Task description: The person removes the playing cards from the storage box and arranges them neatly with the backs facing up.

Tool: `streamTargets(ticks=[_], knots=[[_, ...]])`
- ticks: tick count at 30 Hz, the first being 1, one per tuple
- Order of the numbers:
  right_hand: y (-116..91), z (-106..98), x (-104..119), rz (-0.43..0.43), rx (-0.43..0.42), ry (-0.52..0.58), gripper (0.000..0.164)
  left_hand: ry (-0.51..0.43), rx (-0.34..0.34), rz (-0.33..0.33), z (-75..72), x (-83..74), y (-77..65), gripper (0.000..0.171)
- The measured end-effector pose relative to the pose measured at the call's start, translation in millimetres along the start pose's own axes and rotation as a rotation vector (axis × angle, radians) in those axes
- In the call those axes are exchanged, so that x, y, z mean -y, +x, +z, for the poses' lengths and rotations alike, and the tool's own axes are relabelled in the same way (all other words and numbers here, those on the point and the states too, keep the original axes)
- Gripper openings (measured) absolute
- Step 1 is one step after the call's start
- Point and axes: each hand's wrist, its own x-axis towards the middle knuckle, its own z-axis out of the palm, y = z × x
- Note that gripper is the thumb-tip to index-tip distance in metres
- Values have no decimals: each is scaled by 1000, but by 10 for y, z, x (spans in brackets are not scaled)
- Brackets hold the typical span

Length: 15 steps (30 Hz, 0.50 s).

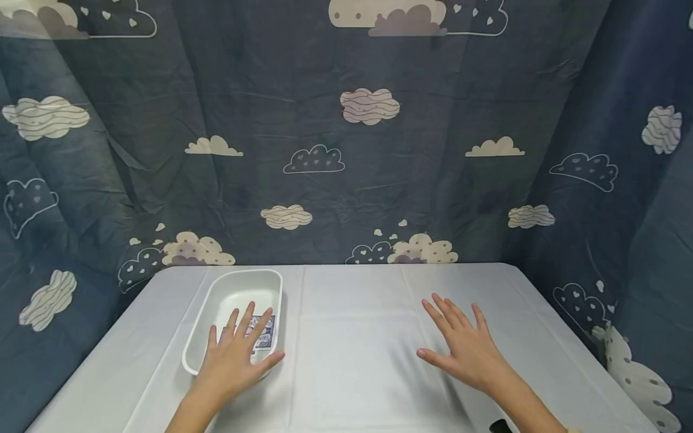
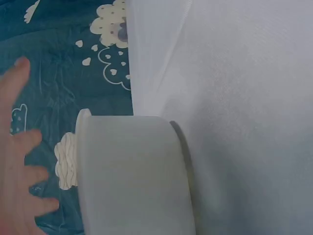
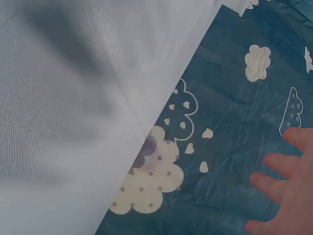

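My left hand [image 1: 231, 359], fingers spread, hovers over the near part of a white plastic tub [image 1: 195, 337] and holds nothing. Inside the tub lie blue-and-white patterned playing cards [image 1: 265, 334], partly hidden behind my fingers; how many I cannot tell. The left wrist view shows the tub's outer wall [image 2: 134, 171], with the spread left hand [image 2: 17, 161] at the edge. On the other side, my right hand [image 1: 468, 349] is held above the white table with its fingers apart and nothing in it. In the right wrist view the right hand [image 3: 291, 191] shows only in part.
A white cloth covers the table [image 1: 352, 337]. Dark blue curtains [image 1: 303, 198] with cloud prints hang behind and at both sides. A small black object [image 1: 500, 426] shows beside the right forearm at the bottom edge.
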Motion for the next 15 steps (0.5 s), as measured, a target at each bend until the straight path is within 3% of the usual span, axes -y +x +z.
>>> streamTargets(ticks=[6, 11, 15], knots=[[8, -12, 22, -9, -10, -14, 86, -79, -14, -137, -172, 63, -39, 71], [13, -21, 35, -15, 7, 0, 86, -221, -6, -349, -319, 144, -93, 68], [8, -23, 38, -22, 14, 12, 85, -328, -36, -500, -389, 300, -114, 64]])
